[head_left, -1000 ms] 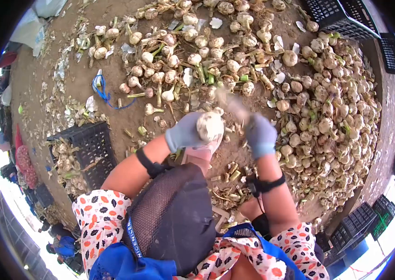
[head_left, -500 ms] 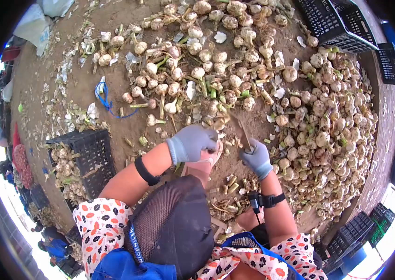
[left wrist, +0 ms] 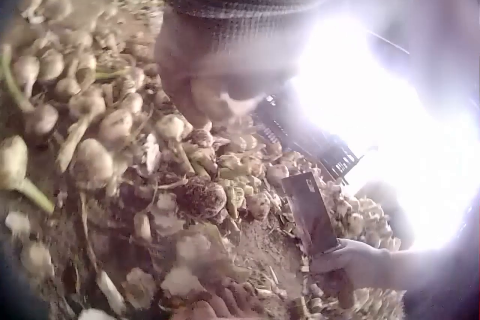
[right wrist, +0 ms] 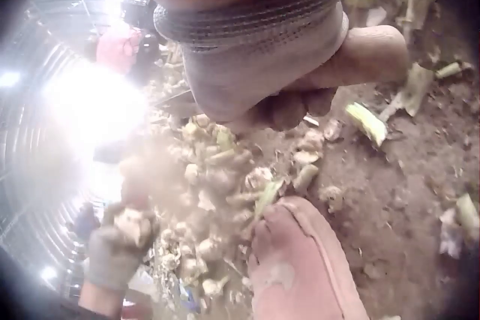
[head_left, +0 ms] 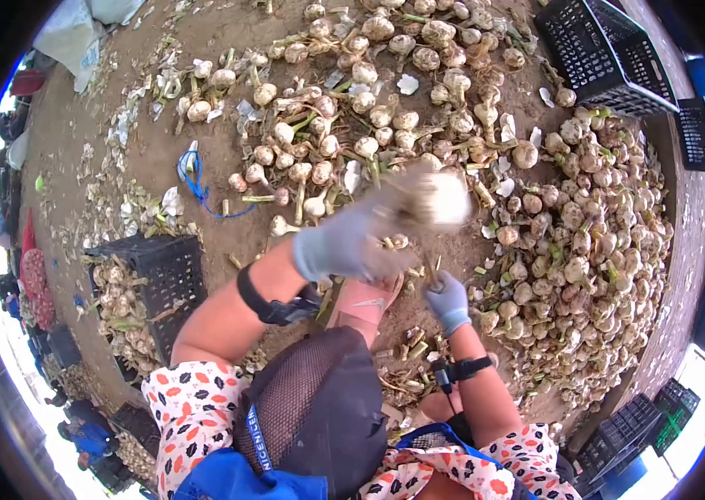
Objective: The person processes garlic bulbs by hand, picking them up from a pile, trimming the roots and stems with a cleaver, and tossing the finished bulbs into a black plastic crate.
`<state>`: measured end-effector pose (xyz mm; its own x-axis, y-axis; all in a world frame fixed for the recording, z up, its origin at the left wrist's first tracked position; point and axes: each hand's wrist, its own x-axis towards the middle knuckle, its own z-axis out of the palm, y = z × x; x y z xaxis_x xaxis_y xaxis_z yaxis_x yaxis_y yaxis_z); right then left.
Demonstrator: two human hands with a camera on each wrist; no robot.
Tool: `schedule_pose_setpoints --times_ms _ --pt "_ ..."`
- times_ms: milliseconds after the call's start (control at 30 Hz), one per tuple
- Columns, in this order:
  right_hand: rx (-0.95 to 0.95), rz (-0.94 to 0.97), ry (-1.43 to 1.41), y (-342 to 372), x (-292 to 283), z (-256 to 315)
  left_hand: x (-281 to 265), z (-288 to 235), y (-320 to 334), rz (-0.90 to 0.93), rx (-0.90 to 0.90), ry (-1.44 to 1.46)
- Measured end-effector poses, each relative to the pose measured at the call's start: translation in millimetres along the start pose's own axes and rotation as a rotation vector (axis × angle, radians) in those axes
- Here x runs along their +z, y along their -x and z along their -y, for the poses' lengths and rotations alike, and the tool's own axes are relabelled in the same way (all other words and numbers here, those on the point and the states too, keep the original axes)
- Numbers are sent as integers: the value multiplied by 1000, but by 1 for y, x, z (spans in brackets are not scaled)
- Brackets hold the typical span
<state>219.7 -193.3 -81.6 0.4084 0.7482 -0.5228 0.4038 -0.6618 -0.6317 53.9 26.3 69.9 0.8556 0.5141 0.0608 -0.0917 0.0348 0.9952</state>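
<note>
My gloved left hand (head_left: 340,243) is raised over the ground, blurred by motion, and holds a pale garlic bulb (head_left: 442,200) out at its fingers. In the right wrist view the same left hand (right wrist: 114,256) has the bulb (right wrist: 133,224) at its fingers. Lower and to the right, my gloved right hand (head_left: 448,302) grips a knife (head_left: 431,271). Its broad rectangular blade (left wrist: 309,211) points up in the left wrist view. The thick wooden handle (right wrist: 371,57) runs through the right fist in the right wrist view.
A large heap of garlic bulbs (head_left: 586,242) fills the right side. Bulbs with stalks (head_left: 319,150) lie scattered ahead. Black crates stand at the left (head_left: 171,279) and far right (head_left: 611,62). Cut stalks (head_left: 409,350) lie near a pink shoe (head_left: 367,304).
My left hand has swung up and to the right with the garlic bulb. The right hand, still gripping the knife, has dropped slightly nearer my body.
</note>
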Motion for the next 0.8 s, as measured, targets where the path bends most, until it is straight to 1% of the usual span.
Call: schedule_pose_setpoints --times_ms 67,100,133,167,200,233,267,300,333,367,400,433,467,500,533,567,600,633,667,700,733,800 --pt "-138 34 21 -11 6 -7 7 -14 -35 167 43 99" --pt "-65 47 52 -18 0 -3 -8 3 -50 161 22 -162" --pt "-59 34 54 -27 -7 -3 -30 15 -63 67 16 -411" --pt "-96 17 -28 -35 -17 -5 -53 43 -74 -97 73 -528" --pt "-130 0 -110 -42 -27 -7 -81 67 -86 -176 166 -583" --pt "-222 36 -11 -49 -40 -4 -102 76 -99 -274 74 -704" --pt "-209 24 -8 -52 -44 -8 -125 99 -115 -356 147 -664" --pt "-194 94 -123 -56 -45 -13 -128 75 -126 -389 -133 -1024" --pt "-182 165 -236 -61 -48 -17 -137 72 -143 -408 -268 -1184" --pt "-123 218 -375 -59 -49 -19 -156 86 -164 -434 -373 -1091" --pt "-139 239 -278 -58 -53 -17 -171 109 -185 -538 -253 -1382" --pt "-207 209 -200 -58 -49 -24 -175 93 -203 -460 -353 -1440" --pt "-275 183 -118 -61 -44 -35 -183 98 -223 -481 -386 -1492" --pt "-281 160 -104 -62 -41 -41 -189 99 -239 -496 -464 -1441" --pt "-284 140 -93 -60 -39 -46 -200 110 -255 -466 -522 -1487" --pt "-243 210 -156 -61 -49 -30 -212 129 -267 -414 -556 -1513" --pt "-228 212 -150 -62 -51 -25 -214 136 -270 -359 -585 -1544" --pt "-218 231 -137 -63 -54 -23 -212 146 -268 -350 -587 -1535" --pt "-210 247 -127 -63 -54 -21 -208 154 -264 -354 -628 -1526" --pt "-179 222 -140 -62 -52 -23 -201 153 -260 -357 -668 -1521" --pt "-180 217 -143 -63 -52 -24 -199 148 -258 -355 -662 -1524" --pt "-155 215 -134 -63 -48 -26 -205 136 -250 -345 -778 -1468"
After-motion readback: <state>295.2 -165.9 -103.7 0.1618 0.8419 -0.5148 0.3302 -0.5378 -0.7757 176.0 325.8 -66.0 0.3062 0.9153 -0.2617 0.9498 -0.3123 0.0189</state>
